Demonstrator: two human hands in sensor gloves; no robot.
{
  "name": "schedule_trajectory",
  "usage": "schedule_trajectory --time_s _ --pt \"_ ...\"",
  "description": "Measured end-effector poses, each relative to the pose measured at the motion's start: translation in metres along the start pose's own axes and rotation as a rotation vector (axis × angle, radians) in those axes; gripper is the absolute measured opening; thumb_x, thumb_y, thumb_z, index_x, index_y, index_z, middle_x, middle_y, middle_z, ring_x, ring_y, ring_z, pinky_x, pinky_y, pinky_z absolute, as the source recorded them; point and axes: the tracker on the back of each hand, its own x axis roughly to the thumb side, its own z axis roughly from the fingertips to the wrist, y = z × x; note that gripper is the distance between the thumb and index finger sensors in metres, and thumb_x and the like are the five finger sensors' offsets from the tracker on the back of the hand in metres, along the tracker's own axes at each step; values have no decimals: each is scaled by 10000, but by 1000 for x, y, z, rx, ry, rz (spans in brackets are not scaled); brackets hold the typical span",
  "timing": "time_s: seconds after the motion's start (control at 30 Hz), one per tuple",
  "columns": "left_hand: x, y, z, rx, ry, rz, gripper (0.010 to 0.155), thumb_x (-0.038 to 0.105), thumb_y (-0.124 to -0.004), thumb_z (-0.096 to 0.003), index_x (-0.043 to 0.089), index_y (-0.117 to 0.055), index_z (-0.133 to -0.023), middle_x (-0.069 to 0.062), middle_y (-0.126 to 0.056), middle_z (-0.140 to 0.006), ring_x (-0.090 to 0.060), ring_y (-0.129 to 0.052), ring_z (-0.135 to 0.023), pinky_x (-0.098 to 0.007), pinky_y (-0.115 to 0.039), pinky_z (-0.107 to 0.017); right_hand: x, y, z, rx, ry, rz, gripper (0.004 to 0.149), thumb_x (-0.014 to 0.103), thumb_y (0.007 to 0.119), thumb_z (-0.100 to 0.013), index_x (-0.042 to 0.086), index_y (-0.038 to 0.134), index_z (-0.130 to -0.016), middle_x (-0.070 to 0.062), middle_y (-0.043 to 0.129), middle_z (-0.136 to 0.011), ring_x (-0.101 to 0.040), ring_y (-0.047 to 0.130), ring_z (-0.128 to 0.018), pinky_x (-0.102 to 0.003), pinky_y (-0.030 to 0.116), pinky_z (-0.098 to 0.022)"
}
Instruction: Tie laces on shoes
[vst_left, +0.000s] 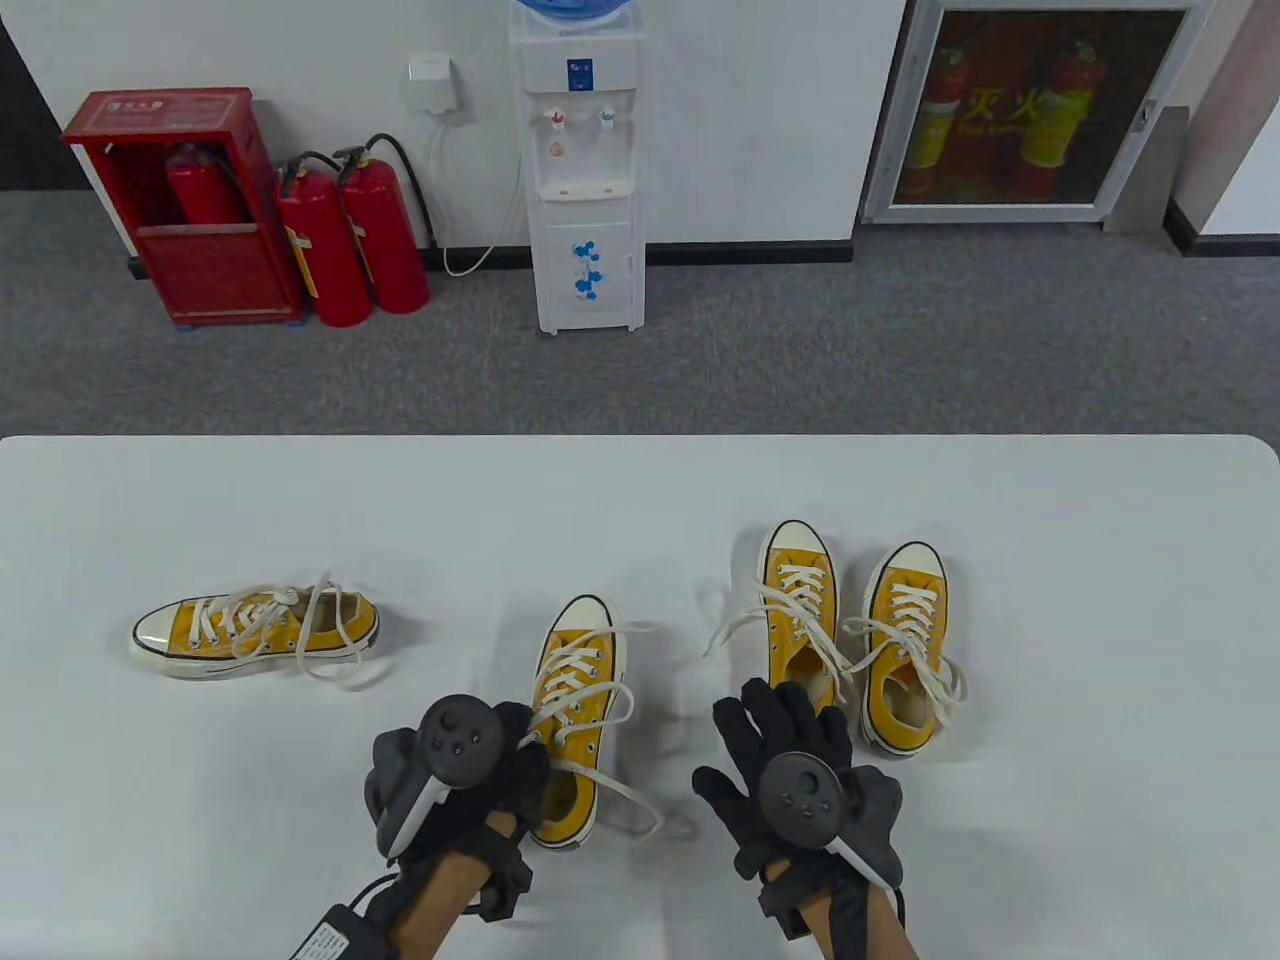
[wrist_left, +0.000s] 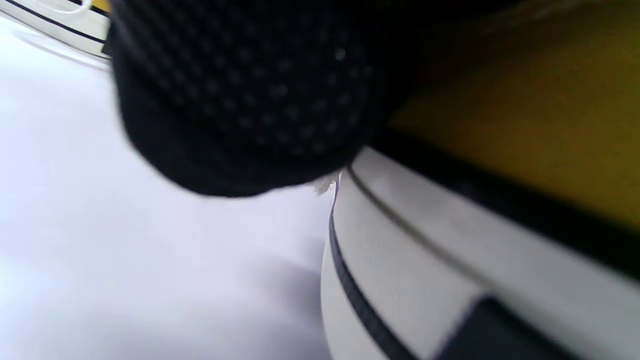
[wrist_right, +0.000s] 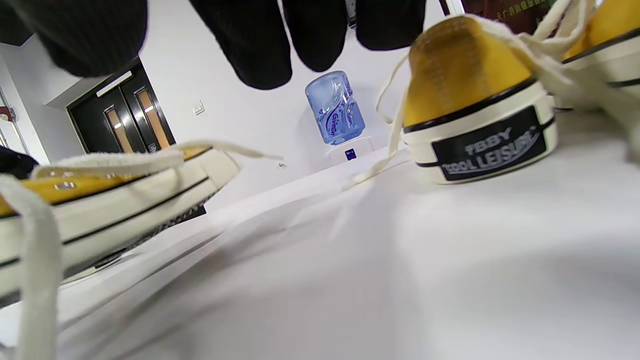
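Observation:
Four yellow canvas sneakers with loose white laces lie on the white table (vst_left: 1050, 800). The middle shoe (vst_left: 578, 690) points away from me, and its laces (vst_left: 612, 690) trail to the right. My left hand (vst_left: 505, 750) grips this shoe at its left side near the heel. The left wrist view shows a gloved finger (wrist_left: 240, 100) against the shoe's white sole edge (wrist_left: 450, 260). My right hand (vst_left: 765, 735) is open with its fingers spread and hovers just behind the heel of the left shoe of the right pair (vst_left: 800, 610). Its fingers (wrist_right: 260, 45) hang empty.
A fourth shoe (vst_left: 255, 635) lies on its side at the left. The other shoe of the right pair (vst_left: 905, 650) stands at the right, its laces spread on the table. Beyond the far table edge stand a water dispenser (vst_left: 585, 170) and red extinguishers (vst_left: 350, 240).

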Motion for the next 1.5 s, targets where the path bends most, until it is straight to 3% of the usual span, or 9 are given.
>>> schedule_trajectory --time_s 0.17,0.33,0.6,0.8,1.0,1.33,1.43,1.5 --pt "-8 -6 -3 4 28 -16 488 420 -837 -471 188 -766 -895 -73 -904 -756 -133 -1101 -316 -228 -1054 -161 0 1 0 5 0 2 774 643 685 -412 219 641 -1058 -54 439 -1166 -451 434 -1104 -727 292 -723" --pt "-6 -10 -3 -72 18 -3 544 440 -826 -475 182 -708 -938 -99 -852 -830 -176 -1068 -401 -292 -1031 -230 1 1 0 5 -1 7 770 641 688 -413 220 643 -1056 -56 437 -1166 -450 432 -1103 -727 290 -723" --pt "-17 2 -1 -178 -24 86 684 507 -819 -477 203 -612 -1054 -144 -722 -1043 -323 -989 -679 -494 -896 -462 1 2 0 1 -3 10 764 637 691 -413 221 648 -1053 -52 440 -1165 -451 433 -1103 -727 288 -722" --pt "-22 17 3 -135 -104 160 659 480 -802 -491 252 -604 -1077 -128 -680 -1108 -386 -890 -849 -602 -758 -611 1 2 -1 3 -4 9 764 636 691 -414 217 650 -1052 -56 439 -1165 -452 434 -1102 -727 289 -722" --pt "-10 21 11 -72 -251 72 577 438 -837 -482 393 -686 -1037 -54 -657 -1159 -377 -770 -1013 -672 -610 -730 1 3 -1 1 -6 8 761 636 691 -415 221 649 -1052 -55 439 -1165 -451 435 -1102 -727 289 -722" --pt "29 -6 9 -221 -308 -123 574 444 -834 -496 517 -667 -1040 34 -400 -1288 -352 -278 -1228 -719 -282 -835 2 4 -1 5 -10 12 761 635 691 -415 219 651 -1051 -55 437 -1165 -452 435 -1101 -728 289 -721" --pt "31 -15 5 -287 -280 -173 563 454 -748 -526 524 -617 -1070 64 -275 -1303 -325 -120 -1225 -704 -186 -840 2 4 -1 7 -11 12 760 635 691 -415 220 651 -1051 -54 437 -1165 -451 435 -1102 -727 290 -721" --pt "30 -19 3 -314 -271 -178 519 461 -712 -532 523 -664 -1046 84 -256 -1301 -318 -108 -1222 -699 -176 -839 2 5 -1 8 -11 12 761 635 691 -415 219 652 -1051 -56 438 -1165 -452 434 -1101 -727 290 -721"
